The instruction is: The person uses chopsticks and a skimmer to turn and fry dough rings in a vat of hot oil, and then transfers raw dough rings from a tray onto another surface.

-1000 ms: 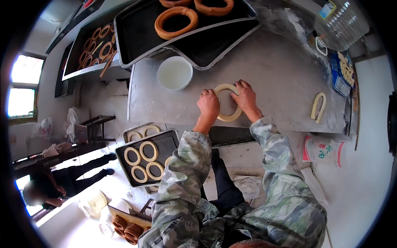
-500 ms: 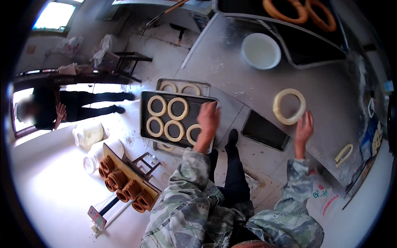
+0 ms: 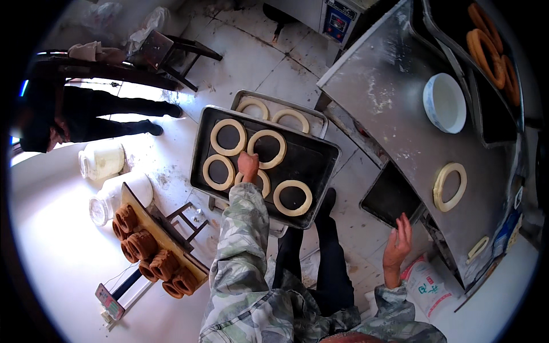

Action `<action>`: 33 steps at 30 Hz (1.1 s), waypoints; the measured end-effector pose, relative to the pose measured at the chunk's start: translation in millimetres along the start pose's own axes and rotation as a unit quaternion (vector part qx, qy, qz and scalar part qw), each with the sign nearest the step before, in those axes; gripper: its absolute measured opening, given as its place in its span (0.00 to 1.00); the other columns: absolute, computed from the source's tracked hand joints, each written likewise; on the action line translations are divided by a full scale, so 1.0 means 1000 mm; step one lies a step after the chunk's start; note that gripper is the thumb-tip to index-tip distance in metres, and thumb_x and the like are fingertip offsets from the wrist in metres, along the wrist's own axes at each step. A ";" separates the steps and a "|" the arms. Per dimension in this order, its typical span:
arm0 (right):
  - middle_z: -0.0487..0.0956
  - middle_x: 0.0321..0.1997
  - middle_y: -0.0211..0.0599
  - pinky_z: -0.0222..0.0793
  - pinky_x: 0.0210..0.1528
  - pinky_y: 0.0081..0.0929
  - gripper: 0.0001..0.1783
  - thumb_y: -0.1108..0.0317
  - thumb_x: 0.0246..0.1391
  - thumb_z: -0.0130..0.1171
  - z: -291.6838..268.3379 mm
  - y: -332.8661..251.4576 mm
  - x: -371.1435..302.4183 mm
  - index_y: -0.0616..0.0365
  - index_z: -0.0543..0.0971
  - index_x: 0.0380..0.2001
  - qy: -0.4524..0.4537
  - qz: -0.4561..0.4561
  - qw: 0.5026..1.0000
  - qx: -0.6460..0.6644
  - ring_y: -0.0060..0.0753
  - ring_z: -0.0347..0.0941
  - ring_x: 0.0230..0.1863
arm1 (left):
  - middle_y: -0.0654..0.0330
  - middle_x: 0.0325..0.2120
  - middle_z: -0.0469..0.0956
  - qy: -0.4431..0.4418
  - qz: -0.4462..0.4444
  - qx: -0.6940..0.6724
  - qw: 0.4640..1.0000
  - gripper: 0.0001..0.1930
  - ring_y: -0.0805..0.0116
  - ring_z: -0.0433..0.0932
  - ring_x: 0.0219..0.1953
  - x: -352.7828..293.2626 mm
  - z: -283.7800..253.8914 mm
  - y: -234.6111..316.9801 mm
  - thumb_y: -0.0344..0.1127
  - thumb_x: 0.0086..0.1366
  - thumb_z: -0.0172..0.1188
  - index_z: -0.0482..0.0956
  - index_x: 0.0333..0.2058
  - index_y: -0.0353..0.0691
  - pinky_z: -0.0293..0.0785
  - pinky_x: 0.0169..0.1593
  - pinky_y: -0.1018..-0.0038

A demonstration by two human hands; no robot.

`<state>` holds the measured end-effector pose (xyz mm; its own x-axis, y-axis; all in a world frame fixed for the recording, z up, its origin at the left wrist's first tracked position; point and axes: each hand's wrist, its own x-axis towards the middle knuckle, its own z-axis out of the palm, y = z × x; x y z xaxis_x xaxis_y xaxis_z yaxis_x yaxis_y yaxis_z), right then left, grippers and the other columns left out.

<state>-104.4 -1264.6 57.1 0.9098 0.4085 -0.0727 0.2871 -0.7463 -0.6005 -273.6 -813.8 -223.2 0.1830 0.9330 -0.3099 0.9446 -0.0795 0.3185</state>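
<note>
Pale dough rings (image 3: pixel 293 198) lie on a dark baking tray (image 3: pixel 320 166) in front of me. Over the tray's middle, my left hand (image 3: pixel 248 167) has its fingers drawn together and pointing down at the edge of the lower middle dough ring (image 3: pixel 263 184). It covers part of that ring and lies against the upper middle one (image 3: pixel 266 149); the fingertips are hidden. My right hand (image 3: pixel 397 248) is held in the air, fingers stretched out, with nothing in it. Another dough ring (image 3: pixel 450 187) rests on the metal table (image 3: pixel 394 108) at the right.
A second tray (image 3: pixel 320 120) with dough rings lies under the first. A white bowl (image 3: pixel 444 103) and browned rings (image 3: pixel 485 57) are on the table. A dark tray (image 3: pixel 392 197) stands beside it. Brown baked pieces (image 3: pixel 141 244) fill a board at left; a person (image 3: pixel 97 114) stands beyond.
My left hand has moved left from the tray's right part to its middle, uncovering the right-hand ring. My right hand has drawn back from the table's ring. The view has shifted.
</note>
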 end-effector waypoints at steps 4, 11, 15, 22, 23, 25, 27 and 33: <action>0.72 0.57 0.50 0.65 0.58 0.34 0.17 0.78 0.53 0.49 0.022 -0.021 -0.012 0.71 0.75 0.46 -0.029 0.032 0.998 0.035 0.46 0.70 0.57 | 0.42 0.27 0.80 -0.049 -0.050 -0.046 0.996 0.14 0.41 0.79 0.33 0.005 0.003 0.001 0.38 0.45 0.62 0.78 0.23 0.31 0.73 0.39 0.56; 0.74 0.54 0.44 0.69 0.53 0.24 0.15 0.78 0.57 0.51 0.055 -0.041 -0.016 0.71 0.75 0.47 -0.049 0.060 0.986 0.151 0.33 0.74 0.52 | 0.56 0.20 0.78 -0.235 -0.167 -0.533 0.795 0.13 0.63 0.80 0.25 -0.002 -0.022 0.016 0.41 0.56 0.65 0.77 0.30 0.36 0.72 0.28 0.71; 0.74 0.53 0.45 0.70 0.52 0.26 0.16 0.76 0.57 0.53 0.075 -0.049 -0.011 0.71 0.75 0.48 -0.106 0.132 0.964 0.207 0.34 0.75 0.51 | 0.65 0.15 0.71 -0.235 -0.052 -0.596 0.766 0.10 0.75 0.70 0.16 -0.054 -0.063 0.073 0.39 0.63 0.58 0.75 0.30 0.39 0.64 0.20 0.78; 0.76 0.51 0.46 0.73 0.47 0.26 0.24 0.63 0.59 0.56 0.106 -0.045 0.028 0.68 0.70 0.54 -0.214 0.142 0.899 0.355 0.36 0.76 0.50 | 0.68 0.15 0.68 -0.422 0.015 -0.526 0.738 0.14 0.81 0.64 0.14 -0.214 -0.192 0.161 0.42 0.67 0.53 0.77 0.37 0.35 0.57 0.17 0.82; 0.77 0.49 0.46 0.74 0.46 0.27 0.25 0.61 0.59 0.56 0.107 -0.047 0.032 0.66 0.70 0.54 -0.233 0.192 0.824 0.479 0.36 0.77 0.49 | 0.68 0.15 0.68 -0.439 0.014 -0.541 0.717 0.15 0.82 0.62 0.13 -0.232 -0.202 0.172 0.42 0.68 0.51 0.76 0.37 0.35 0.55 0.17 0.83; 0.78 0.46 0.47 0.75 0.43 0.29 0.27 0.57 0.59 0.56 0.100 -0.051 0.038 0.64 0.70 0.55 -0.246 0.269 0.625 0.690 0.38 0.78 0.47 | 0.66 0.14 0.67 -0.497 0.002 -0.582 0.644 0.19 0.78 0.61 0.12 -0.254 -0.208 0.184 0.46 0.68 0.50 0.76 0.38 0.33 0.57 0.18 0.81; 0.79 0.43 0.47 0.76 0.39 0.30 0.26 0.57 0.58 0.56 0.070 -0.049 0.044 0.62 0.69 0.54 -0.251 0.292 0.589 0.711 0.37 0.79 0.41 | 0.65 0.13 0.66 -0.502 -0.041 -0.599 0.622 0.22 0.77 0.60 0.11 -0.270 -0.209 0.201 0.48 0.68 0.48 0.74 0.41 0.31 0.58 0.19 0.79; 0.79 0.39 0.45 0.72 0.29 0.27 0.20 0.62 0.58 0.56 -0.023 0.005 0.069 0.61 0.71 0.50 -0.134 0.275 0.611 0.730 0.28 0.76 0.30 | 0.65 0.17 0.66 -0.549 0.006 -0.565 0.616 0.22 0.77 0.61 0.13 -0.302 -0.181 0.286 0.48 0.71 0.44 0.72 0.44 0.32 0.61 0.21 0.78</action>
<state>-33.7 -1252.1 67.5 0.6100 0.5243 -0.5941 -0.7918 0.3739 -0.4830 -108.2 -1055.2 123.3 0.8483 0.0861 -0.5224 0.2620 0.7892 0.5554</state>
